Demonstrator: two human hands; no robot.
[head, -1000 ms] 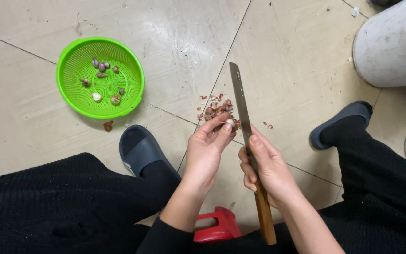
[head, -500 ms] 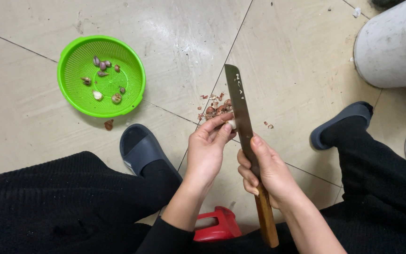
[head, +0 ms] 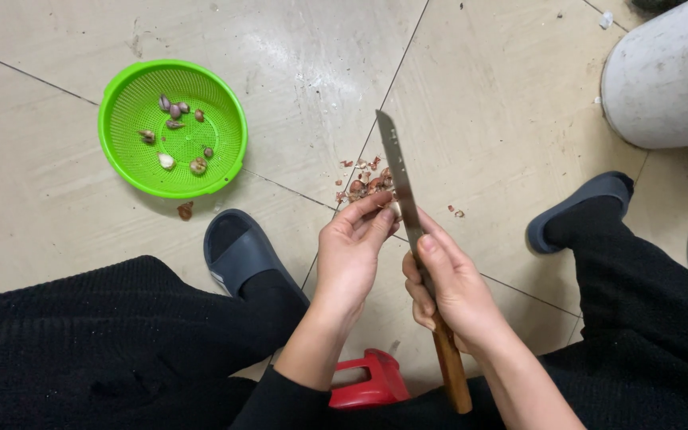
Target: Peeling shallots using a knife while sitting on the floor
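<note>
Steel knife [head: 398, 181], right hand [head: 451, 288], open tiled floor [head: 487, 95]

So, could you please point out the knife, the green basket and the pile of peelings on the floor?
knife [head: 398, 187], head view, middle of the blade.
green basket [head: 117, 91], head view, bare inner wall.
pile of peelings [head: 362, 181], head view, centre of the heap.

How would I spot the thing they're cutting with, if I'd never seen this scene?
Start at the green basket on the tiled floor, then look right to the two hands above a small pile of reddish peelings. The right hand grips a knife. It is the only long thing there: a narrow metal blade pointing away, with a brown wooden handle.
</note>
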